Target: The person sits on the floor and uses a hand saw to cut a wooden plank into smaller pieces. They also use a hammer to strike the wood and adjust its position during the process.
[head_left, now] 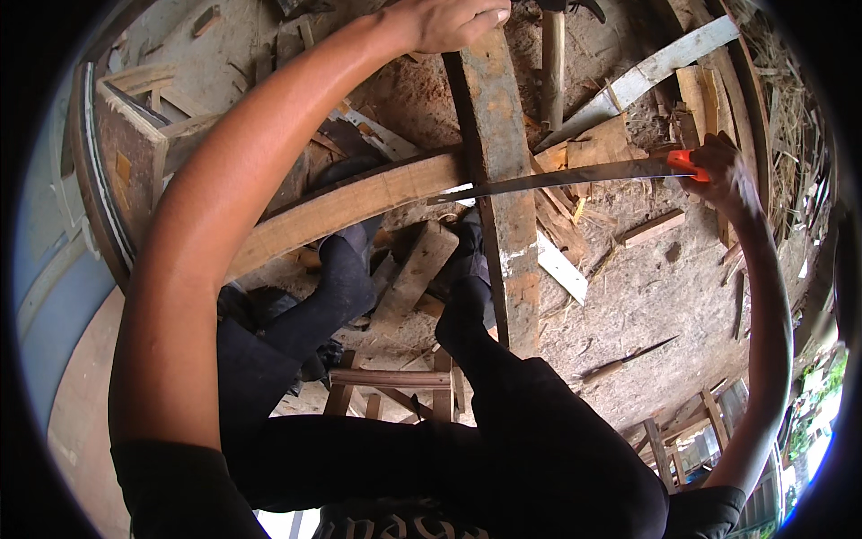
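A hand saw [584, 173] with an orange handle lies across a rough wooden plank [507, 117], its blade reaching over the plank to the left. My right hand [725, 180] is closed round the saw's handle, out to the right. At the plank's far end, my left hand [453, 22] grips the wood, with some fingers hidden. The plank runs from far to near and rests across a lighter wooden beam [359, 196]. The blade crosses near the place where plank and beam meet; whether its teeth are in the wood I cannot tell.
My feet and legs [467, 314] are close beside the plank. A small wooden stool [395, 379] stands between my legs. A pointed tool with a wooden handle [620, 364] lies on the floor at right. Offcuts [654, 227] and a pale board [660, 74] lie beyond. A wooden box frame [130, 148] stands left.
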A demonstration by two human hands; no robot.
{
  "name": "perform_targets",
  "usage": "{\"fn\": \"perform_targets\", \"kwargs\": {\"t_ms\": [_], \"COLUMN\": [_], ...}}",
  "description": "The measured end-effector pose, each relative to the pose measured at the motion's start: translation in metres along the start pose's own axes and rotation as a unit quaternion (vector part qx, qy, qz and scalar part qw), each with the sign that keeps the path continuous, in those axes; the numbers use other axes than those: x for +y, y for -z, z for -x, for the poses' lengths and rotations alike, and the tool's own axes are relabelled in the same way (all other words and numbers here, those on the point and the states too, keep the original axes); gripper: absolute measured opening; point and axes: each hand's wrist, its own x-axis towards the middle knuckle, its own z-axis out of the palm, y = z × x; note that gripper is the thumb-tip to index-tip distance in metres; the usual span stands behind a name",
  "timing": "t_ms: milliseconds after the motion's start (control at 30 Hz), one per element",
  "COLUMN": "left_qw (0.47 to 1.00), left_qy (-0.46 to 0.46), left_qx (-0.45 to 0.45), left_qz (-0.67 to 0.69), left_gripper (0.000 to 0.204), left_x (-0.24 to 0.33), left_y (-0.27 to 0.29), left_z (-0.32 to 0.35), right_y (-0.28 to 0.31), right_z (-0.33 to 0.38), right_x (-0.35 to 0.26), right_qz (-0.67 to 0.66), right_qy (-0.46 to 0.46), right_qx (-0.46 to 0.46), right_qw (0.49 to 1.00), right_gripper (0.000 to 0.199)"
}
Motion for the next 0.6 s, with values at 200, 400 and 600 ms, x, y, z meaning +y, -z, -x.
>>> {"fn": "perform_targets", "kwargs": {"t_ms": [200,400,600], "left_qw": [1.0,1.0,0.999], "left_qy": [0.006,0.003,0.033], "left_qx": [-0.027,-0.012,-0.028], "left_qz": [-0.011,0.002,0.013], "left_gripper": [0.024,0.023,0.024], "left_x": [0.0,-0.002,-0.001], "left_y": [0.0,-0.001,0.0], "left_z": [-0.004,0.001,0.0], "right_y": [-0.003,0.009,-0.051], "right_z": [0.023,0.093,0.185], "right_x": [0.023,0.048,-0.034], "right_qz": [0.008,-0.004,0.068], "right_qy": [-0.023,-0.125,-0.355], "right_qx": [-0.016,0.005,0.132], "right_qw": [1.0,0.992,0.923], "right_gripper": [0.026,0.027,0.026]}}
